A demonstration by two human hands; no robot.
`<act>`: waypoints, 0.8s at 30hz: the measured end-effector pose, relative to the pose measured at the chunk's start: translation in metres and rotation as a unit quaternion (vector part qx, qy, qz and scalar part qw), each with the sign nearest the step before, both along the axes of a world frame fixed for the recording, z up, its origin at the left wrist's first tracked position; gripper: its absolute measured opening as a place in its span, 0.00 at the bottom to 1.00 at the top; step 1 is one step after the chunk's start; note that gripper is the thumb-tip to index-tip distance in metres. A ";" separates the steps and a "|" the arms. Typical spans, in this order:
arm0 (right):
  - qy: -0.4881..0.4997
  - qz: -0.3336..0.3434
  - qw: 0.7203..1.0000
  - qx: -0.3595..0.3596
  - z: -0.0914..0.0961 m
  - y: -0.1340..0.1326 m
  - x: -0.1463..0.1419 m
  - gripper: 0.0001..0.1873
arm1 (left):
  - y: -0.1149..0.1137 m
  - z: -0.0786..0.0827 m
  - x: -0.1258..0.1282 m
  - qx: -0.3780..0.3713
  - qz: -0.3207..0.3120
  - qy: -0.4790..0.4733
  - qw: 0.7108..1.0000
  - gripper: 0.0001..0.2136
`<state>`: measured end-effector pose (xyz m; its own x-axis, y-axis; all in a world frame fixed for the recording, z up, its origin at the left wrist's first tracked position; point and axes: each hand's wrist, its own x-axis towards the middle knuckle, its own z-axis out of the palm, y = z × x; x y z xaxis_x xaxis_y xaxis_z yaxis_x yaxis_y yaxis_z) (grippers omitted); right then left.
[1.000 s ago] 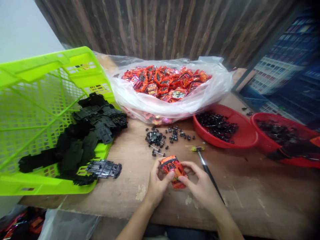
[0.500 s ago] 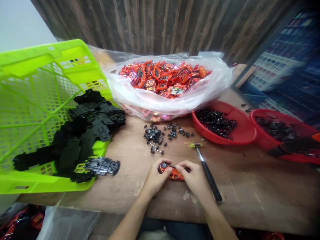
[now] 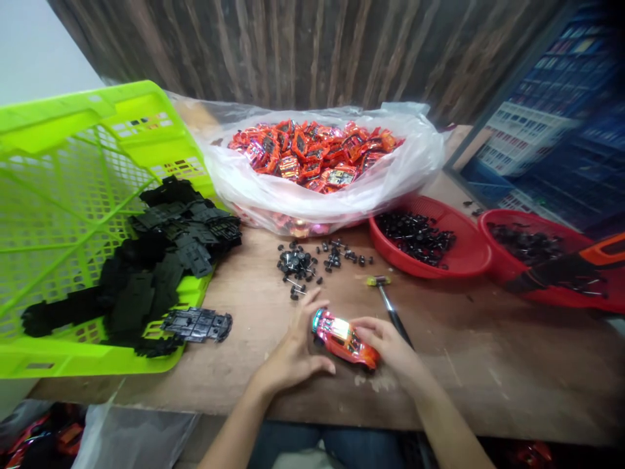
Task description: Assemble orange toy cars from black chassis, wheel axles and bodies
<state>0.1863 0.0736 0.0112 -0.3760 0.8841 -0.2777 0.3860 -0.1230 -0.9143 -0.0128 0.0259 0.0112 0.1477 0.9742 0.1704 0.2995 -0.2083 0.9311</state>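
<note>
Nearest the body, the table (image 3: pixel 488 384) ends at its front edge just behind both wrists, with bare wood open to the right of the right hand (image 3: pixel 393 348). That hand pinches the nose of the orange toy car (image 3: pixel 344 340), which sits low between the hands, while the left hand (image 3: pixel 293 355) lies spread and loose against its tail. Just beyond the right hand lies a hammer (image 3: pixel 390 306), beyond the left hand loose wheel axles (image 3: pixel 295 266), a green crate (image 3: pixel 73 130) far to its left, and farthest a bag of car shells (image 3: pixel 317 195)
</note>
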 end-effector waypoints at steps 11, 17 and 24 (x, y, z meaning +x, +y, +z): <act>-0.178 0.061 0.890 0.416 0.001 -0.030 0.001 0.13 | 0.016 -0.009 0.020 -0.011 0.040 -0.011 0.999 0.09; -0.081 -0.037 0.930 0.357 -0.006 -0.021 -0.008 0.09 | 0.019 -0.016 0.023 -0.008 0.068 -0.036 0.997 0.05; -0.236 -0.104 0.880 0.399 -0.009 0.002 -0.011 0.23 | 0.007 -0.005 0.044 0.011 0.180 0.000 0.984 0.07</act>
<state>0.1754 0.0758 0.0018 -0.1929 0.9041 0.3812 0.7914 0.3730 -0.4842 0.0315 0.0327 0.0064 -0.2051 0.9596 0.1927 0.3581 -0.1097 0.9272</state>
